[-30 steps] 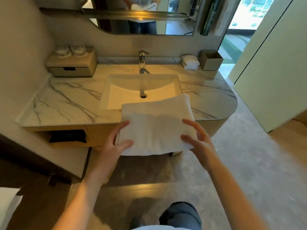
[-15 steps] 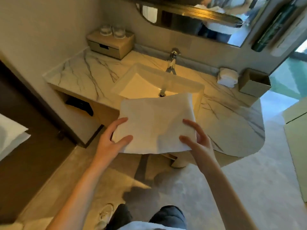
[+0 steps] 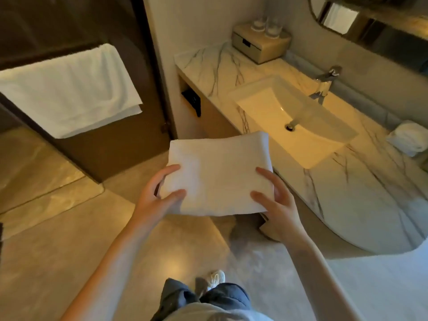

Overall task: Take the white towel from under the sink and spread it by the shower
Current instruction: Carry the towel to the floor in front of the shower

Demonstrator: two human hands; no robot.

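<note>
Three white towels (image 3: 220, 172), two glasses (image 3: 266, 25), one sink (image 3: 296, 117), one faucet (image 3: 325, 83).

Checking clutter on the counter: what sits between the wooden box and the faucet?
Head view: nothing. Only bare marble counter and the sink basin's corner lie between the wooden box and faucet.

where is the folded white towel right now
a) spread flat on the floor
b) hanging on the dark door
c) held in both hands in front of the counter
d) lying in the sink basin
c: the folded white towel is gripped by the left hand and the right hand, clear of the floor, beside the sink.
</note>
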